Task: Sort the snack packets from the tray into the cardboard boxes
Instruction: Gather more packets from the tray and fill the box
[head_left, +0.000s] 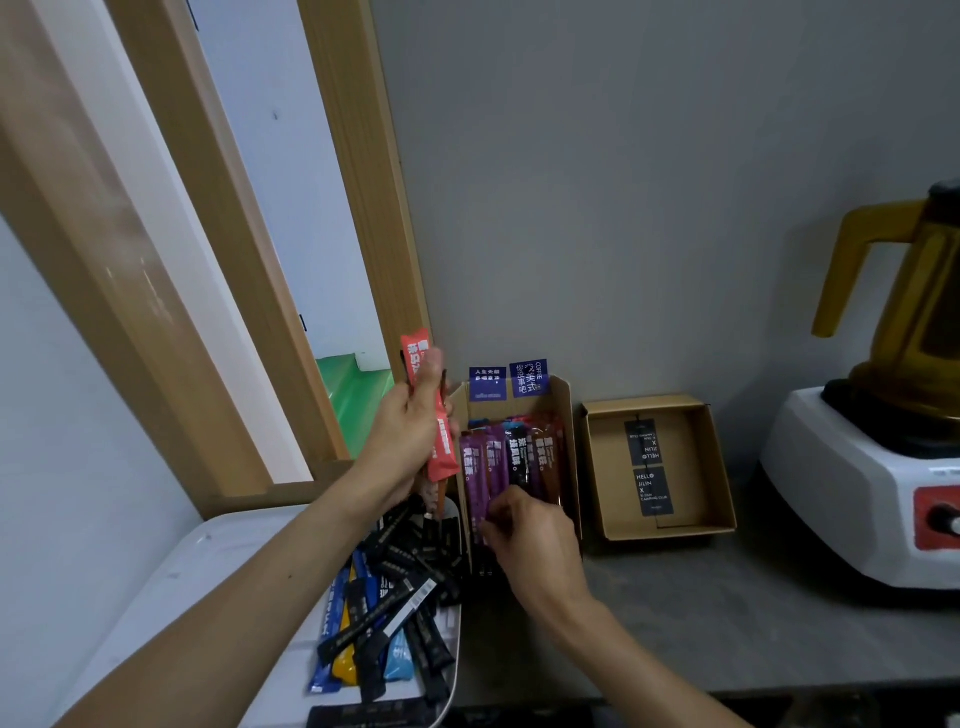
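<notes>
The left hand (410, 426) grips a red packet (442, 452) upright above the white tray (218, 561), where black and blue packets (395, 597) lie. The right hand (535, 540), fingers curled, pinches purple packets (475, 478) standing inside the tall cardboard box (569, 441) beside the tray.

Two cardboard boxes (571, 441), one tray (234, 571), one blender (857, 467) — two blue cards (488, 383).
</notes>
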